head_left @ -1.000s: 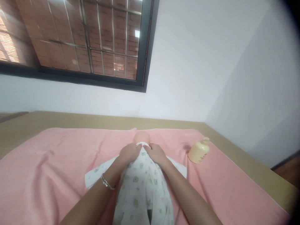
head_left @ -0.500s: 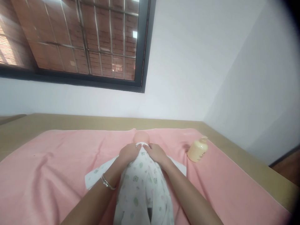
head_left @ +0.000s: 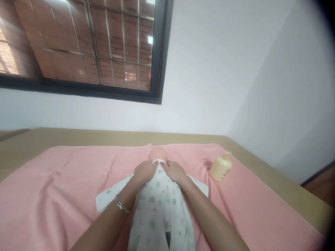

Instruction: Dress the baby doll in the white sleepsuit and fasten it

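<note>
A doll [head_left: 158, 153] lies on its back on a pink cloth, its rounded head away from me. White printed clothing [head_left: 157, 205] covers its body, with sleeves spread to both sides. At the neckline my left hand [head_left: 145, 171] pinches the left edge of the fabric, a bracelet on its wrist. My right hand [head_left: 175, 170] grips the collar from the other side, close to the left one. Both sets of fingertips are near the doll's neck. The front panels part slightly lower down, over a small dark patch.
A pale yellow bottle [head_left: 221, 166] leans at the right on the pink cloth [head_left: 86, 164]. The cloth has folds at the left and lies on a tan surface [head_left: 104, 135]. Behind are a white wall [head_left: 204, 69] and a barred window [head_left: 117, 42].
</note>
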Tool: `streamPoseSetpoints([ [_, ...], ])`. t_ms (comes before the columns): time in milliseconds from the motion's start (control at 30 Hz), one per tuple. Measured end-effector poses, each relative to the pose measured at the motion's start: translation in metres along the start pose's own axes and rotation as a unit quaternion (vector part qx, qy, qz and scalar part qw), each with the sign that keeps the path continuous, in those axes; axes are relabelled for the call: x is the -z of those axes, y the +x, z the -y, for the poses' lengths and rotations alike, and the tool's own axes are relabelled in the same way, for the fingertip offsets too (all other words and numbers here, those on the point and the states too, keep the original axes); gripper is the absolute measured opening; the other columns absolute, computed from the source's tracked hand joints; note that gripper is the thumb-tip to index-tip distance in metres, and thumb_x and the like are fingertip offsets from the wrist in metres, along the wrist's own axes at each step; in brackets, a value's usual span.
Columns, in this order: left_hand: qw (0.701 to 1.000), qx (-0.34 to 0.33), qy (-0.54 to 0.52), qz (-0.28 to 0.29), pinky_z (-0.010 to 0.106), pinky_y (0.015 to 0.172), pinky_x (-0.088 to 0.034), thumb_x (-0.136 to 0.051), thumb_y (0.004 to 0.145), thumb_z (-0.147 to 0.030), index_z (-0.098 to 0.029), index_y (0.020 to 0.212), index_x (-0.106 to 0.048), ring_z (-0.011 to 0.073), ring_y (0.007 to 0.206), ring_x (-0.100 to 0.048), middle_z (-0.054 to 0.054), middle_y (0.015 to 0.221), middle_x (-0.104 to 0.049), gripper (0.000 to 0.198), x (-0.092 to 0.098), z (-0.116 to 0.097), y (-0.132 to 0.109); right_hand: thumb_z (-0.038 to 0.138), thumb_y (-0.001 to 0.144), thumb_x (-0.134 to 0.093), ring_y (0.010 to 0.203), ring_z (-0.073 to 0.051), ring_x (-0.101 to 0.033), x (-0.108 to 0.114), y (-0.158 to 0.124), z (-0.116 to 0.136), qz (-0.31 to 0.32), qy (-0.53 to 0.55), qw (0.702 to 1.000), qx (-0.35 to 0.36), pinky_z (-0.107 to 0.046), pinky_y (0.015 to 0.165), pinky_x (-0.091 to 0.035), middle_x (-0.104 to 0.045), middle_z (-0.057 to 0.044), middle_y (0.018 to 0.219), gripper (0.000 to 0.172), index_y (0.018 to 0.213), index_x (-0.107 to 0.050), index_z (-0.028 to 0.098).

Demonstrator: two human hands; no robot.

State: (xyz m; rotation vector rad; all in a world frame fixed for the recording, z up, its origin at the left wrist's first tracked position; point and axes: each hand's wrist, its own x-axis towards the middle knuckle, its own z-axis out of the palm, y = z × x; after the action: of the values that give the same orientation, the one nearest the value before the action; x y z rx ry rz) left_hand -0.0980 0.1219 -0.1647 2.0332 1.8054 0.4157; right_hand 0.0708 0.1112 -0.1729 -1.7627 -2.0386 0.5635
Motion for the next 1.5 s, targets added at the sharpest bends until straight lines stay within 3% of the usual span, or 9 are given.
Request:
streamPoseSetpoints([
  [1500,1.000,0.001,-0.005,-0.011,0.039,0.080,-0.044,-0.020,0.086,-0.058,-0.017,0.102,-0.065,0.0275,0.094,-0.060,0.013,0.104,-0.066,0.063,-0.0071,0.0017,0.0052,0.065,0.089,-0.019,0.091,-0.023,-0.058,-0.0035,0.0006,-0.0040,-0.001,0.012,1.000,-0.011,-0.028,0.070,-0.038,-0.065,-0.011,0.102,0.066,0.104,-0.063,0.017],
])
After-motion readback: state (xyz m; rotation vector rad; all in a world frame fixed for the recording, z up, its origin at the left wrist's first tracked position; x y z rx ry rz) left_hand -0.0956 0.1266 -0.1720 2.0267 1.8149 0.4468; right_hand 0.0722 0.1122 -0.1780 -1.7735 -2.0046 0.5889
